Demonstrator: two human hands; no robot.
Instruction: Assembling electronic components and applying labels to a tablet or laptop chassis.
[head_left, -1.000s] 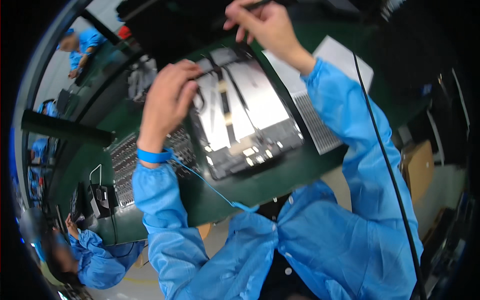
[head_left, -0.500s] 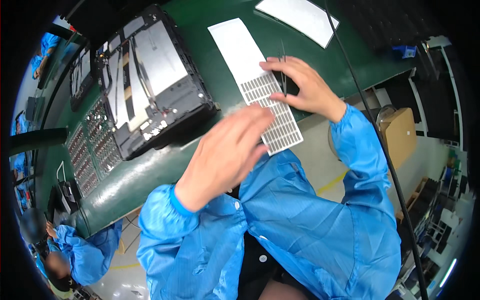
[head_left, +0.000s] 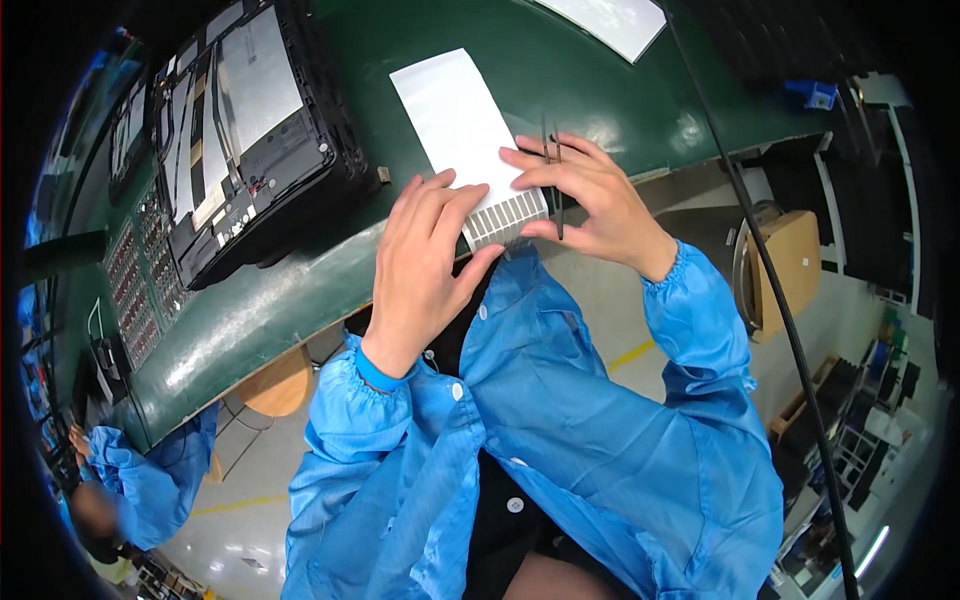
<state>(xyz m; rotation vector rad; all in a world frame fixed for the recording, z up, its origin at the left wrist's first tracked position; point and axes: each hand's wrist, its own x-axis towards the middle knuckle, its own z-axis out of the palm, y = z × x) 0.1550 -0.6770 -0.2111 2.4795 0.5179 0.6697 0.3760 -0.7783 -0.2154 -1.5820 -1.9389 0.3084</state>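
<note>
one head-worn fisheye view looks steeply down, close over the near edge of the green table (head_left: 300, 300), rim bending.
</note>
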